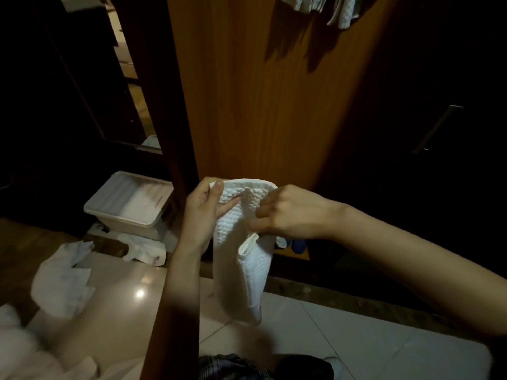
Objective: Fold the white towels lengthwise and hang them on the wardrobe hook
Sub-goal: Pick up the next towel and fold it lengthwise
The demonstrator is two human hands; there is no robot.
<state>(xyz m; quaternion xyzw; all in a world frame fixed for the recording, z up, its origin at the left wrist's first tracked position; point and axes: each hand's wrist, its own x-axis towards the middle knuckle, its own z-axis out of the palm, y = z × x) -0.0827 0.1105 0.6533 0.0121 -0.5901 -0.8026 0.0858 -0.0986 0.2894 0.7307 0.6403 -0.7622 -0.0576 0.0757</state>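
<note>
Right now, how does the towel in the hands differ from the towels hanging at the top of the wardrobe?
The held towel is gripped by the left hand and right hand, low down; the hung towels dangle untouched up on the wardrobe panel. The held towel shows fully; the hung towels are cut off by the frame. Both are white and textured.

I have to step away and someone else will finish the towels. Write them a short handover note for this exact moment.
Left hand: grips the top left corner of the white towel.
Right hand: pinches the towel's top right edge; the towel hangs down between both hands, already narrowed lengthwise.
Done: some towels already hang at the top of the wardrobe side.
Left: finish this fold and hang it. More white cloths lie on the floor at left, beside a white tub.
</note>
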